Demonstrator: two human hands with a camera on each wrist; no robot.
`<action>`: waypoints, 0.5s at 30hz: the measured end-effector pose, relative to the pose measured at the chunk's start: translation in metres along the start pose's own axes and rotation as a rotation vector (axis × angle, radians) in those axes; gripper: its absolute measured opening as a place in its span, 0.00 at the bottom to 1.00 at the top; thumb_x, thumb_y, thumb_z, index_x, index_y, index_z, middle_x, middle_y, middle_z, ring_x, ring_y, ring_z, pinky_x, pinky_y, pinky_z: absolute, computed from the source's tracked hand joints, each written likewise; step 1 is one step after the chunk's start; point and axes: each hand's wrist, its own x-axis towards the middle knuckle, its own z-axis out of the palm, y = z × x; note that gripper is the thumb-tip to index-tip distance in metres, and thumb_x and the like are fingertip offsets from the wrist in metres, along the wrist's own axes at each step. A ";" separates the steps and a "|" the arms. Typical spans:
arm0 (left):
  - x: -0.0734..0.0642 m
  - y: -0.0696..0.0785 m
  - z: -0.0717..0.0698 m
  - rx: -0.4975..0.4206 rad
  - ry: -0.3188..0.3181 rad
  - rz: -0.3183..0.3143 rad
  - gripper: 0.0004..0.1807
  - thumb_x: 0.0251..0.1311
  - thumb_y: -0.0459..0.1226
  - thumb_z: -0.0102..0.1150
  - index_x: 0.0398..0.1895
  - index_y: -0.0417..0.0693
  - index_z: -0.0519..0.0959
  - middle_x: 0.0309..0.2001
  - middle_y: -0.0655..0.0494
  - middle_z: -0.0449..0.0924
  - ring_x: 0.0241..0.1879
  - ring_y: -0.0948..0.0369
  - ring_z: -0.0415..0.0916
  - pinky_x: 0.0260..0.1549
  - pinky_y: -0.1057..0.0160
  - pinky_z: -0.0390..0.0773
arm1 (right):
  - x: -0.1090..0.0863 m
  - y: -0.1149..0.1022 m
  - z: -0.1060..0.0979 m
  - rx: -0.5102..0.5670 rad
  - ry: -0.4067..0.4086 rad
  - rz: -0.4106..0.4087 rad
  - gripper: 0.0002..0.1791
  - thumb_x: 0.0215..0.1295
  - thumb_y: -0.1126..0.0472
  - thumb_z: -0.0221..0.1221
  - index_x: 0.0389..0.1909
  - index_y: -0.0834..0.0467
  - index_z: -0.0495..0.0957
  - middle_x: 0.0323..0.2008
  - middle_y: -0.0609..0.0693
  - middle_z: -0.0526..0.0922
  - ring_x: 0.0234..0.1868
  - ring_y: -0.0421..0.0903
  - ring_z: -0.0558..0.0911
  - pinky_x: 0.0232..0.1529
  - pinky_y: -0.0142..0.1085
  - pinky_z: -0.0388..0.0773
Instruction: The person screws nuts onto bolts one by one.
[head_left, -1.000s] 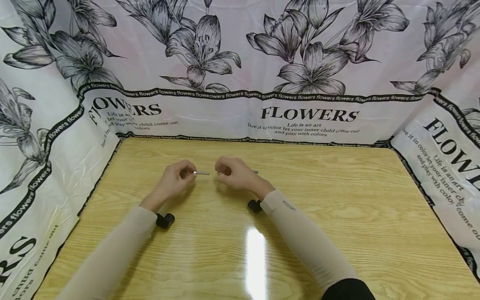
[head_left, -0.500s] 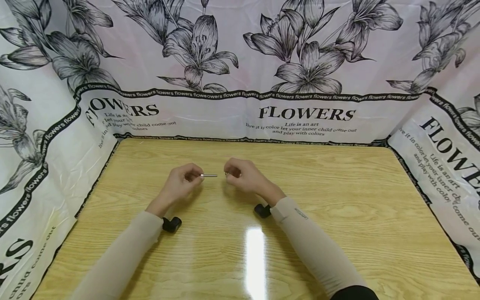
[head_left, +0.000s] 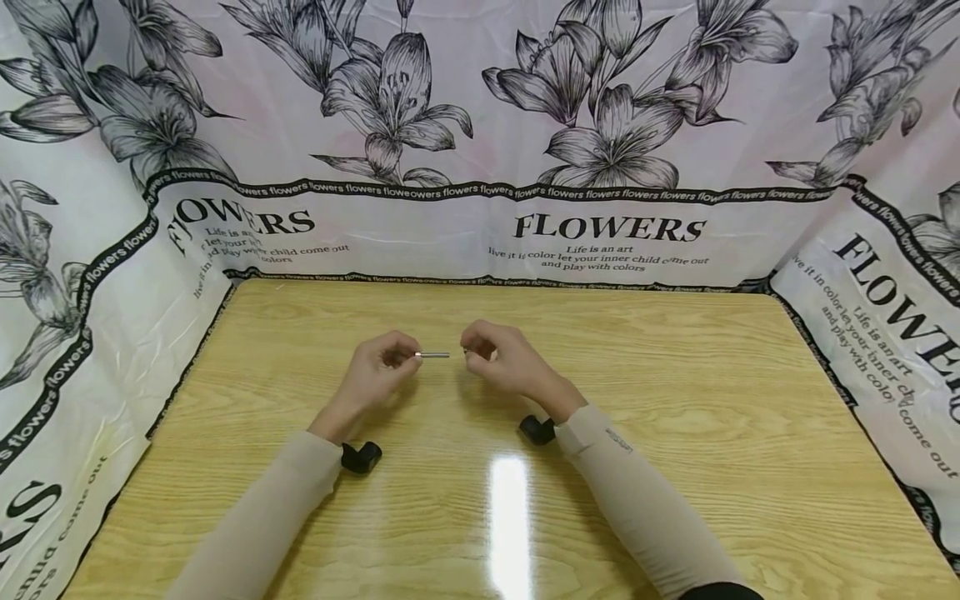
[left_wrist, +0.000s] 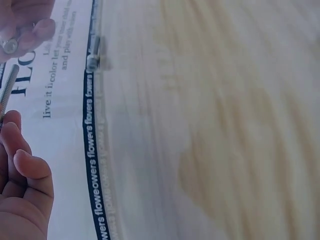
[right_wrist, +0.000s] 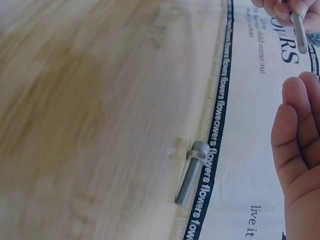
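Observation:
In the head view my left hand (head_left: 378, 371) pinches a metal bolt (head_left: 435, 355), its shank lying level and pointing right. Threads show on this bolt (left_wrist: 10, 85) in the left wrist view, while its other end is hidden in the fingers. Facing it across a small gap, my right hand (head_left: 510, 360) pinches a small round metal piece (left_wrist: 10, 46) that looks like a nut. The bolt and the piece are apart. A second bolt (right_wrist: 191, 172), with a nut by its head, lies on the table near the back edge; the right hand hides it in the head view.
Both hands are above a wood-grain table (head_left: 675, 400). A white flower-print cloth (head_left: 420, 233) stands along its back and sides. Black wrist cameras (head_left: 362, 457) hang below both sleeves. Light glares on the table's front middle (head_left: 510, 525).
Both hands have shifted right and slightly nearer, keeping a similar gap between them. The lying bolt, whose end showed beyond the right hand earlier, is now hidden in the head view.

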 end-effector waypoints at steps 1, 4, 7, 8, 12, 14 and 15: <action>0.000 0.001 0.001 -0.005 -0.001 -0.003 0.05 0.59 0.27 0.59 0.38 0.32 0.79 0.32 0.44 0.80 0.31 0.55 0.75 0.29 0.67 0.74 | -0.001 0.000 -0.001 0.002 0.006 -0.005 0.11 0.57 0.66 0.55 0.41 0.59 0.77 0.31 0.45 0.79 0.33 0.41 0.77 0.37 0.35 0.77; 0.000 0.003 0.006 -0.015 0.002 0.005 0.05 0.59 0.26 0.59 0.38 0.32 0.79 0.31 0.44 0.80 0.30 0.55 0.75 0.29 0.67 0.74 | -0.005 0.001 -0.005 0.006 0.023 -0.013 0.10 0.58 0.68 0.55 0.40 0.56 0.77 0.31 0.44 0.80 0.32 0.40 0.77 0.37 0.35 0.77; 0.000 0.006 0.011 -0.026 0.005 0.019 0.05 0.59 0.26 0.59 0.37 0.31 0.79 0.31 0.43 0.81 0.30 0.54 0.75 0.29 0.66 0.75 | -0.009 0.003 -0.008 0.009 0.042 -0.013 0.10 0.59 0.68 0.56 0.40 0.56 0.77 0.31 0.43 0.80 0.32 0.40 0.77 0.37 0.35 0.77; 0.000 0.007 0.012 -0.028 0.004 0.023 0.05 0.59 0.26 0.59 0.37 0.31 0.79 0.31 0.42 0.81 0.30 0.54 0.75 0.29 0.66 0.75 | -0.011 0.003 -0.009 0.009 0.049 -0.013 0.10 0.59 0.69 0.56 0.40 0.56 0.78 0.31 0.44 0.80 0.32 0.40 0.77 0.37 0.35 0.77; 0.001 0.009 0.018 -0.043 0.003 0.035 0.05 0.59 0.26 0.59 0.37 0.32 0.80 0.31 0.43 0.81 0.30 0.53 0.75 0.28 0.68 0.74 | -0.016 0.002 -0.014 0.015 0.071 -0.016 0.09 0.58 0.69 0.57 0.40 0.56 0.78 0.33 0.48 0.81 0.32 0.41 0.78 0.37 0.36 0.77; 0.002 0.010 0.021 -0.048 0.003 0.051 0.04 0.59 0.26 0.59 0.37 0.32 0.80 0.31 0.43 0.81 0.29 0.52 0.75 0.27 0.67 0.73 | -0.019 0.001 -0.015 0.023 0.076 -0.016 0.09 0.59 0.68 0.56 0.40 0.56 0.78 0.33 0.50 0.82 0.32 0.41 0.78 0.37 0.37 0.77; 0.002 0.010 0.023 -0.052 0.003 0.060 0.04 0.59 0.25 0.59 0.37 0.31 0.80 0.30 0.43 0.81 0.29 0.52 0.75 0.27 0.66 0.74 | -0.020 0.002 -0.016 0.029 0.077 -0.017 0.09 0.59 0.68 0.56 0.40 0.57 0.78 0.34 0.52 0.82 0.32 0.41 0.78 0.38 0.37 0.77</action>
